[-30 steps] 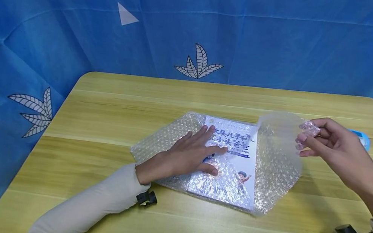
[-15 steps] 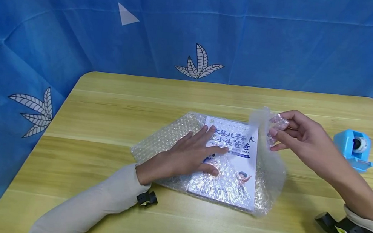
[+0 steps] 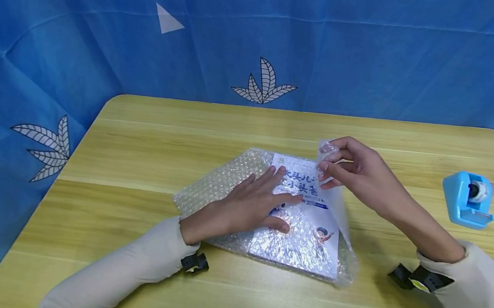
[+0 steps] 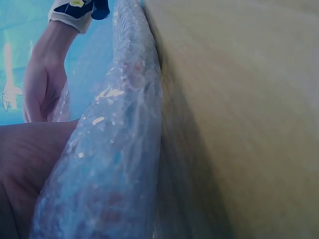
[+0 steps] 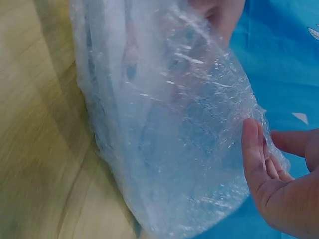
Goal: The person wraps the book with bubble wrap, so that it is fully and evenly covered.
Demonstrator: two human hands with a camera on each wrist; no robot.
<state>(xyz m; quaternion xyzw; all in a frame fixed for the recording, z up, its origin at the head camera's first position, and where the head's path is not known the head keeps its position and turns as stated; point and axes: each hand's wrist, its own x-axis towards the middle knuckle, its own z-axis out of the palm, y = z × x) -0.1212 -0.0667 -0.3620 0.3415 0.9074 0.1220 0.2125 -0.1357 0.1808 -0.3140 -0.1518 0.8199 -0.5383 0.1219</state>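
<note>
Head view: a book (image 3: 312, 218) lies on the wooden table (image 3: 161, 150), bubble wrap (image 3: 226, 174) around it, cover reading through the film. Left hand (image 3: 252, 205) rests on top, fingers spread and gripping nothing; presumably a weight, so the book doesn't slide as the film is pulled. Right hand (image 3: 358, 173) pinches the wrap's edge, lifted over the cover's upper right corner; held by the margin, likely to keep the flap controllable. Blue tape dispenser (image 3: 468, 200) stands well apart to the right, seemingly parked within reach. Left wrist view: wrapped edge sits low along the tabletop, right hand beyond. Right wrist view: thumb and fingers take opposite sides of the film, which hangs as a slack sheet; the left hand shows blurred behind it.
</note>
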